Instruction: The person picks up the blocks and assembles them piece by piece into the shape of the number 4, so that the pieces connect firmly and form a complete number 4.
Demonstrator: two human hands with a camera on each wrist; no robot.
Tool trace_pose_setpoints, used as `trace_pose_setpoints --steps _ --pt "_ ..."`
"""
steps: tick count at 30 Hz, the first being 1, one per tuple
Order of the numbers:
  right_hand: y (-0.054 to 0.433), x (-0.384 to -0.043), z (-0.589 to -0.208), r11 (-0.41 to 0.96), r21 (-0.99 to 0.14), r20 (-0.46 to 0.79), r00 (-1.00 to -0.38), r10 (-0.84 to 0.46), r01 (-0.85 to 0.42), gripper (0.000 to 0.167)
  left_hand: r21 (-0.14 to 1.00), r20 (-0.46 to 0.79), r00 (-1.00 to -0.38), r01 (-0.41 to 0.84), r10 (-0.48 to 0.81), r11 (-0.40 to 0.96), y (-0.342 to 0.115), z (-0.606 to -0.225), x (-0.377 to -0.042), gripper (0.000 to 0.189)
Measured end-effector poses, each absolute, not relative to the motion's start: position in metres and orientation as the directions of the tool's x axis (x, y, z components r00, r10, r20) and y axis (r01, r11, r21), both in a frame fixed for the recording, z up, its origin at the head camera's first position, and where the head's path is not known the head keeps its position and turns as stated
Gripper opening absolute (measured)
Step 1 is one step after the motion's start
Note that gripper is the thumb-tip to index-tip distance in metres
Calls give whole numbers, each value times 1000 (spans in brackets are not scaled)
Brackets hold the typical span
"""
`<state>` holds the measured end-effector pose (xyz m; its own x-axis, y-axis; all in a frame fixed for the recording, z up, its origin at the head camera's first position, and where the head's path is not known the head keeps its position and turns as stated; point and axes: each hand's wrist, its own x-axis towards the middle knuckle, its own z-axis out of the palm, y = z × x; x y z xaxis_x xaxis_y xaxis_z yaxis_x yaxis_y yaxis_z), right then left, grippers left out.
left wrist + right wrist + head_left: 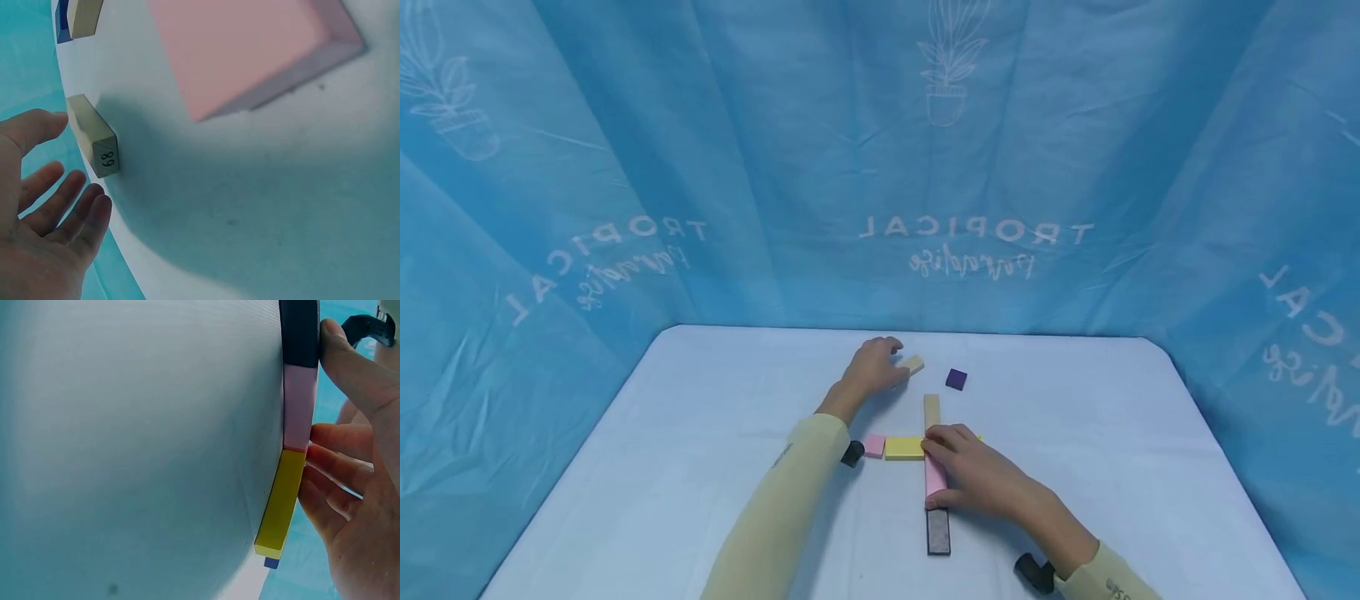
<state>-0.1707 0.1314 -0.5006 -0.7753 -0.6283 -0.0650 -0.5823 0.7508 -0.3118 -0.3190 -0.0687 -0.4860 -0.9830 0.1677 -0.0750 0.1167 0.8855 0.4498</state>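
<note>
My left hand [871, 368] is at the far side of the table, beside a pale wooden block [914, 364]. In the left wrist view its thumb is close to this block [94, 137], marked 68 or 89, and the fingers spread loosely below. My right hand [981, 471] rests over a pink block [935, 479], its thumb near the joint with a dark-edged grey block [938, 533]. Seen from the right wrist, the thumb touches the dark block [300, 331], while fingertips lie along the pink block [299, 406] and yellow block [278, 500].
Another pale block [932, 408] extends the column away from me. A yellow block [904, 448] and small pink block [874, 446] form a crosswise arm to its left. A dark purple block [956, 379] lies apart. Blue curtain [880, 167] surrounds the white table [700, 400].
</note>
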Motion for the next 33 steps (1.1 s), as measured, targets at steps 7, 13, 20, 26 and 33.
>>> trace_pose_setpoints --steps 7,13,20,26,33 --pt "134 -171 -498 749 -303 -57 -774 -631 -589 85 429 -83 -978 139 193 893 -63 -487 -322 47" --pt "136 -171 -496 740 -320 -52 -769 -637 -592 83 438 -80 -980 131 183 890 -61 -488 -322 45" --pt "133 -169 -498 735 -327 -53 -765 -641 -594 84 454 -112 -978 107 175 885 -65 -490 -319 38" --pt "132 -168 -498 739 -316 -52 -767 -640 -595 83 464 -124 -977 99 176 880 -69 -493 -319 37" --pt "133 -169 -498 740 -310 -51 -767 -640 -597 84 491 -133 -978 76 160 868 -72 -493 -317 40"
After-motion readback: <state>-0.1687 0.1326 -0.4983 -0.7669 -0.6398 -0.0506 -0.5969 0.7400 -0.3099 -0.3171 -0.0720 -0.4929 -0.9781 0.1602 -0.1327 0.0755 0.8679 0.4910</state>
